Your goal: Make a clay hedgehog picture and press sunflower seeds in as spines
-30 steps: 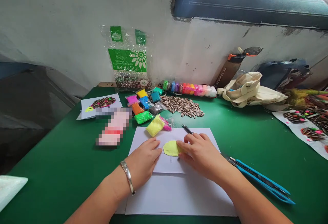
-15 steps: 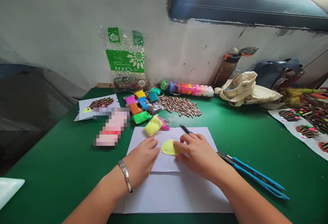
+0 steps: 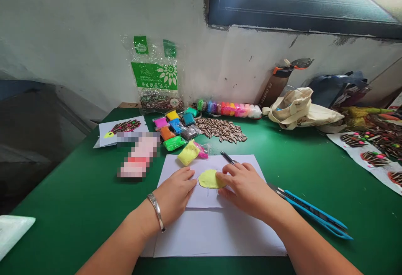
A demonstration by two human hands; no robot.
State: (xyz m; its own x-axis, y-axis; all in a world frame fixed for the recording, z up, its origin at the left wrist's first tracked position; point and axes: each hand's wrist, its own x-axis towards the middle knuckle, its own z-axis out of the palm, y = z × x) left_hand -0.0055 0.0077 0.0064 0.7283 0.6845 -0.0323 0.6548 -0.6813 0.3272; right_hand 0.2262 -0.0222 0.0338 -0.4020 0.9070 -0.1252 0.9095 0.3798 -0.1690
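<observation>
- On the worktop [image 3: 78, 182] right in front of me, a flat patch of yellow clay [image 3: 209, 179] lies on a small sheet of paper [image 3: 204, 162], which sits on a larger sheet [image 3: 216, 235].
- My right hand [image 3: 248, 191] lies open and low, its fingers [image 3: 226, 178] resting on the clay's right edge; it presses flat and grips nothing.
- My left hand [image 3: 174, 195] lies open on the small sheet, its fingertips just beside the clay's left edge, with a metal bangle [image 3: 156, 212] on that wrist.
- Just above my right hand, a dark pen [image 3: 228, 157] lies on the small sheet, its far end pointing away from me.
- A torn packet of yellow clay [image 3: 188, 153] lies at the small sheet's top edge, near my left hand.
- Beyond it are packets of coloured clay [image 3: 176, 128], a heap of sunflower seeds [image 3: 220, 130] and a row of clay sticks [image 3: 229, 109].
- To my right, blue-handled scissors [image 3: 314, 212] lie on the worktop, well clear of the paper.
- Further left, a card [image 3: 122, 130] shows a seed-covered figure; beside it, a pink object [image 3: 140, 157] is too blurred to tell.
- Against the wall stand a seed bag [image 3: 155, 73], a bottle [image 3: 276, 84] and a cloth bag [image 3: 301, 109].
</observation>
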